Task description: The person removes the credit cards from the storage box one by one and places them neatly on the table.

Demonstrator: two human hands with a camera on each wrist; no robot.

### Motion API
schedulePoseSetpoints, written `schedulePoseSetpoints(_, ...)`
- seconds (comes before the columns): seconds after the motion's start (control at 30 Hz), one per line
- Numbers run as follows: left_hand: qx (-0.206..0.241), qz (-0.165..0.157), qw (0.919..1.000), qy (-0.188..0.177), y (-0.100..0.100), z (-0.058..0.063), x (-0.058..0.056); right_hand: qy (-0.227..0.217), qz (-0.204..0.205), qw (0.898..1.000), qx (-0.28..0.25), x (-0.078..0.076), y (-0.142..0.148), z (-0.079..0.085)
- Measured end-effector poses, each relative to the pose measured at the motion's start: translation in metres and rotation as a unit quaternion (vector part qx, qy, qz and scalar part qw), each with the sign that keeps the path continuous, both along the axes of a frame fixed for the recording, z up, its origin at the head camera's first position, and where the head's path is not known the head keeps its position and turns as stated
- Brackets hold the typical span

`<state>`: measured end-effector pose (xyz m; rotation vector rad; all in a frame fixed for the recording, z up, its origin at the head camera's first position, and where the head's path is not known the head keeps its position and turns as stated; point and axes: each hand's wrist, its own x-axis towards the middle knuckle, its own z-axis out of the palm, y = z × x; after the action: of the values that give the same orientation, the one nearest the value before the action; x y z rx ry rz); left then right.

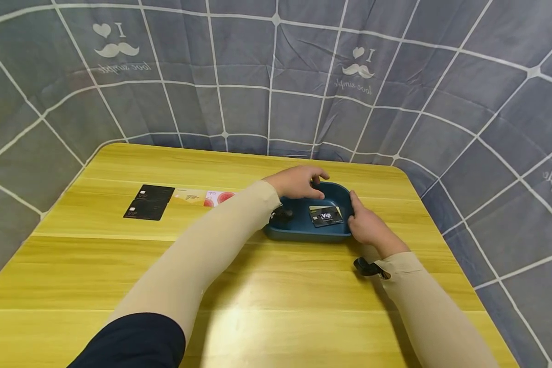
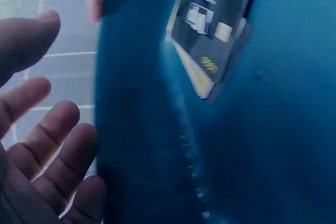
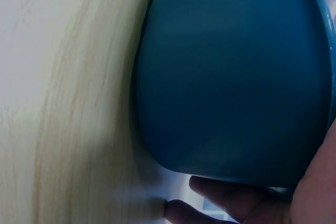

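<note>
A dark blue plastic basin [image 1: 303, 237] stands on the table. Inside it lies a small stack of cards [image 1: 325, 216], a black one marked "Vip" on top and a pale edge showing beneath. My left hand [image 1: 299, 182] hovers over the basin's left far part, fingers loosely bent and thumb apart. Nothing shows between those fingers in the left wrist view. At the basin's right end, my right hand [image 1: 367, 224] holds the wall, with fingers along the outside in the right wrist view; its thumb contact is partly hidden.
Left of the basin, two black VIP cards [image 1: 149, 202] lie on the wooden table [image 1: 96, 266]. Beside them are a yellow card [image 1: 188, 196] and a white and red card [image 1: 217, 198], partly behind the left sleeve. A grey checked curtain [image 1: 244, 56] surrounds the back and sides.
</note>
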<state>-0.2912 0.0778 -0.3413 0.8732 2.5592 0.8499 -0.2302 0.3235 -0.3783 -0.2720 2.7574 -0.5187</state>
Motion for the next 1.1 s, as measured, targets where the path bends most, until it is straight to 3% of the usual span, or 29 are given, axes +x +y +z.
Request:
schedulePoseSetpoints(0.2,-0.033,-0.011,0.9994,-0.004,0.011,-0.017,-0.001,-0.001,0.004,1.000,-0.004,0.000,0.000,-0.005)
schedulePoseSetpoints(0.47,-0.084,-0.031,0.9948,-0.049,0.021,-0.038,0.003,-0.001,0.005,1.000,-0.005,0.002,0.001,-0.005)
schedulePoseSetpoints(0.6,-0.111,-0.034,0.9909,-0.068,0.022,-0.041,0.005,-0.004,0.001,1.000,-0.006,0.003,0.002,-0.004)
schedulePoseSetpoints(1.1,-0.171,-0.047,0.9841,0.007,0.039,-0.047,0.014,0.006,0.015,1.000,-0.006,0.003,0.016,-0.005)
